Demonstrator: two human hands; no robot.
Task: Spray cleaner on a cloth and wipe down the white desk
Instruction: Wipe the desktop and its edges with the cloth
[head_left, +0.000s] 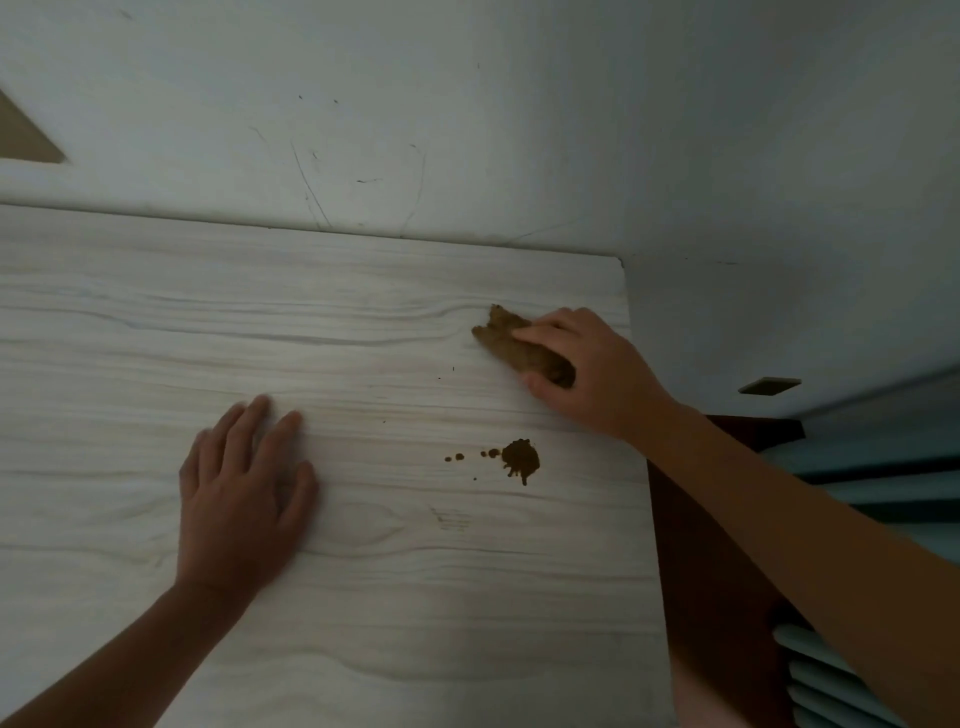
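There is only 1 view, from the head camera, and it looks down on the desk (156, 322), a white top with pale wood grain that stands against a wall (467, 104) marked with thin dark scratches. The right hand (587, 374) is near the far right corner of the desk. Its fingers lie curled over a small brown cloth (506, 340) and the thumb closes on the near end, so this hand grips the cloth and presses it on the surface. The cloth is bunched, and its far end sticks out to the left of the fingers. The left hand (244, 493) lies flat on the desk with straight, slightly spread fingers and holds nothing; it seems to steady the body. Nearer to the person than the cloth, and apart from both hands, there is a dark brown stain (521, 459) with a few small drops (454, 458) just to its left. No spray bottle is in view, and I cannot tell if the cloth is wet. I judge that the step in hand is the wiping, with the stain not yet cleaned. The next move, I think, calls for drawing the cloth toward the person onto the stain with firm pressure, and gathering the drops too, without smearing them over the pale surface.
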